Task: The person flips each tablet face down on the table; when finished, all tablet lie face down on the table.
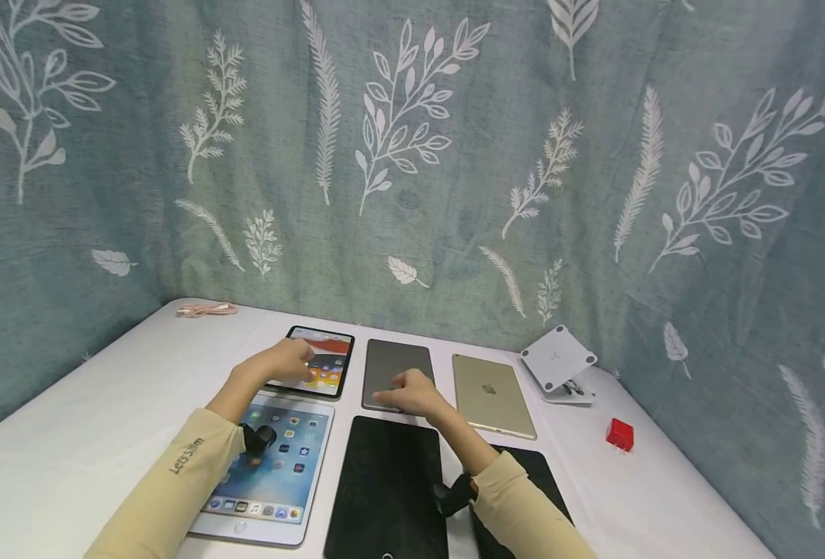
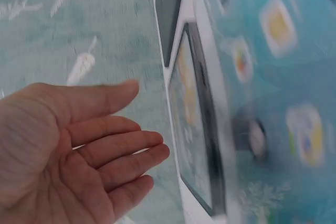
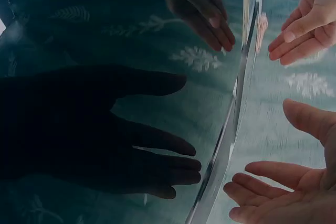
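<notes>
Hovering above the table point(image 1: 70, 450), our left hand point(image 1: 282, 362) is over the left part of the small black-rimmed tablet point(image 1: 331, 363), and our right hand point(image 1: 414, 394) is over the near edge of the grey tablet point(image 1: 396, 361) beside it. We hold our fingers loosely extended (thumbs well apart from them). Nearer us lie the white tablet point(image 1: 293, 466) and a black tablet point(image 1: 387, 485).

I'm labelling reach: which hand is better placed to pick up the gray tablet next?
Likely the right hand: open, it overlaps the near edge of the gray tablet in the head view. The left hand appears over the black-bezelled lit tablet, farther to the left.
</notes>
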